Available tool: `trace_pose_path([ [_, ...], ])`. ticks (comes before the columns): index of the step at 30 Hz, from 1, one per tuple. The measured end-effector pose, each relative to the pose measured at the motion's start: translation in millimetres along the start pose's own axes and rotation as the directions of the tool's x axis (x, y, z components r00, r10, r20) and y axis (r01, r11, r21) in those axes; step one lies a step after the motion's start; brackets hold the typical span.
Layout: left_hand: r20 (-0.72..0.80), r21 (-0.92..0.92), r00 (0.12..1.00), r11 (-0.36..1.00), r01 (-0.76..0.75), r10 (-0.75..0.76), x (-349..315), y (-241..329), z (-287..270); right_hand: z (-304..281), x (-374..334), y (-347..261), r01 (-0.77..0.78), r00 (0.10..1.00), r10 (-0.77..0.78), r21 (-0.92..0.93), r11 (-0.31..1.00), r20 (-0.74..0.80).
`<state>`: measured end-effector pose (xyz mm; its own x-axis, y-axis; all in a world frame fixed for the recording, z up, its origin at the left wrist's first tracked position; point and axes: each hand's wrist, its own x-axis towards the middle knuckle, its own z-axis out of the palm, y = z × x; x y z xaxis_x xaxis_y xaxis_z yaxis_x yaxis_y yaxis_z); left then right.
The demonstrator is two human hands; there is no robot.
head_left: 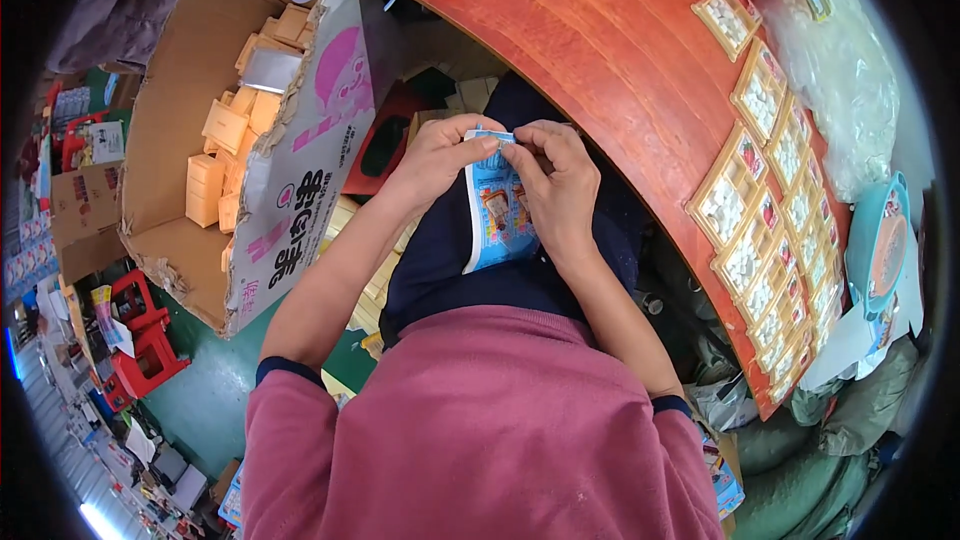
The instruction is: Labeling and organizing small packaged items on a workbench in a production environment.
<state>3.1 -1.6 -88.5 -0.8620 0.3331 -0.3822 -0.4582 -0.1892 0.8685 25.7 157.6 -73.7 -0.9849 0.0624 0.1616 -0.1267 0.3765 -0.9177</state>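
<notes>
A blue printed packet (497, 212) hangs over my lap, its top edge pinched between both hands. My left hand (447, 155) grips the upper left corner with thumb and fingers closed. At the upper right corner, my right hand (556, 168) pinches the same edge, fingers curled. The two hands are close together, with a small gap between the fingertips. Whether anything is inside the packet cannot be seen.
Left of me stands a large torn cardboard box (165, 140) holding several pale orange plastic pieces (225, 125). On the right, a red-brown table (610, 50) carries several small trays (722, 202) with white pieces. Beyond them lie clear plastic bags (835, 90) and a light-blue basin (880, 240). Red stools (150, 360) stand far left.
</notes>
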Motion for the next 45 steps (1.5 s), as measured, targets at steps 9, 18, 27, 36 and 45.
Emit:
trace_pose_path([
  [9, -0.002, 0.263, 0.984, 0.950, -0.169, 0.176, -6.8, 7.6, 7.3, -1.2, -4.0, 1.2, -0.142, 0.990, 0.139, 0.197, 0.970, 0.029],
  [18, 0.080, 0.338, 0.977, 0.917, -0.213, 0.197, -6.8, 8.1, 8.0, -2.4, -5.7, 1.1, -0.122, 0.993, 0.119, 0.186, 0.975, 0.025],
  [27, 0.003, 0.359, 0.983, 0.917, -0.174, 0.185, -12.1, 9.1, 9.0, 2.3, -3.8, 5.9, 0.124, 0.992, -0.123, 0.060, 0.990, -0.017],
  [36, -0.102, 0.099, 0.993, 0.994, -0.050, 0.060, -16.7, 10.4, 5.3, -13.0, -5.2, 10.6, 0.500, 0.858, -0.492, -0.020, 0.866, 0.145],
  [45, -0.155, 0.276, 0.987, 0.961, 0.009, 0.036, -21.0, 7.2, 0.0, -29.2, -19.0, -2.9, -0.057, 0.975, 0.023, 0.148, 0.987, 0.221],
])
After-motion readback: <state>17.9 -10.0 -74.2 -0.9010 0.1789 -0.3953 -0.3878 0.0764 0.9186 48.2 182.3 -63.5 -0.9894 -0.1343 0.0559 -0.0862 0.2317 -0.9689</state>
